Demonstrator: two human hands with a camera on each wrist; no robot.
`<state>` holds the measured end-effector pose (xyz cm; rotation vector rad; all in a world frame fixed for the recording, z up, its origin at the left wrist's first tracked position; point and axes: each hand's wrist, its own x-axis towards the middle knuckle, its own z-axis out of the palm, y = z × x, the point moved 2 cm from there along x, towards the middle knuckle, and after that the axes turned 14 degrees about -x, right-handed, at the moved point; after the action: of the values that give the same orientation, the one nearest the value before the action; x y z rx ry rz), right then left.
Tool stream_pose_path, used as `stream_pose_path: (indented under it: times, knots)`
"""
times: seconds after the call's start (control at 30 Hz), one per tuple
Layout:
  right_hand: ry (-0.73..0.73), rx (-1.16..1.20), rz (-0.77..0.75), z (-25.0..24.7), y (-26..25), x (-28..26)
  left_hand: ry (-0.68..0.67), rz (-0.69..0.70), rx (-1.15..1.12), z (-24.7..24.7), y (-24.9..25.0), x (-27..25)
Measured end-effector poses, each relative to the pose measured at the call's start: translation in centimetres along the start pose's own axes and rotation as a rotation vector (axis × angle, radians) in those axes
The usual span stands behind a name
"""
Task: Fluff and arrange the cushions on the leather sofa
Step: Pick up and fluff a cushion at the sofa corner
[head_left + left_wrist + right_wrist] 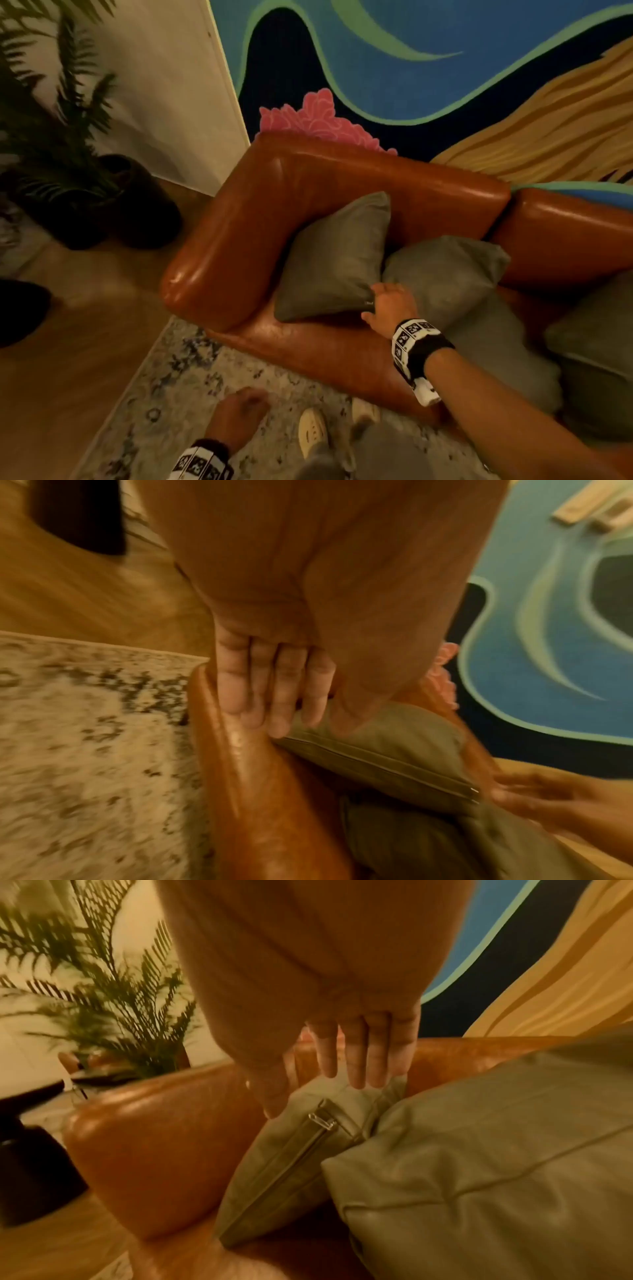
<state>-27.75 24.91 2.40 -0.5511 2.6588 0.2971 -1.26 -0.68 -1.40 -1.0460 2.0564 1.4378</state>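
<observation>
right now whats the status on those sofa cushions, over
Right hand open, fingers on the corner cushion. Left hand loose, holding nothing. Second cushion crowds its right corner.

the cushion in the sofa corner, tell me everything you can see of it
The corner cushion is square, olive-grey, of soft matte fabric, with a zipped seam along its lower edge and a metal pull at one end. It stands tilted in the brown leather sofa corner. The right hand touches its lower corner, beside a second cushion.
</observation>
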Motion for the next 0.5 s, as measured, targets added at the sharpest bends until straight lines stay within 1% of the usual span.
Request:
stream_pose_path:
  times: [0.03, 0.07, 0.1, 0.2, 0.27, 0.33, 0.43, 0.5]
  knots:
    - [-0.016, -0.042, -0.001, 0.1, -0.2, 1.1, 0.012, -0.025, -0.049, -0.5, -0.6, 0.7]
    - [-0.031, -0.078, 0.006, 0.2, -0.3, 2.1, 0.041, -0.085, -0.057, -0.9, -1.1, 1.2]
    - [-0.046, -0.113, -0.005, 0.5, -0.4, 3.0, 0.062, -0.116, -0.062, -1.4, -1.7, 1.6]
    - [-0.070, -0.169, -0.049, 0.4, -1.0, 5.0, 0.095, -0.222, -0.054, -2.7, -1.3, 2.5]
    - [-0.067, -0.198, -0.068, 0.2, -1.3, 6.1, 0.111, -0.236, -0.065, -2.9, 0.1, 3.5]
    - [-0.079, -0.208, -0.120, 0.2, -1.6, 7.1, 0.133, -0.216, -0.073, -2.8, 2.0, 4.6]
    - [-0.108, -0.140, -0.212, -0.1, -1.8, 8.0, 0.171, -0.160, -0.109, -2.2, 5.5, 6.4]
    - [-0.064, -0.072, -0.245, -1.4, -1.6, 8.6, 0.173, -0.120, -0.106, -1.4, 7.9, 7.3]
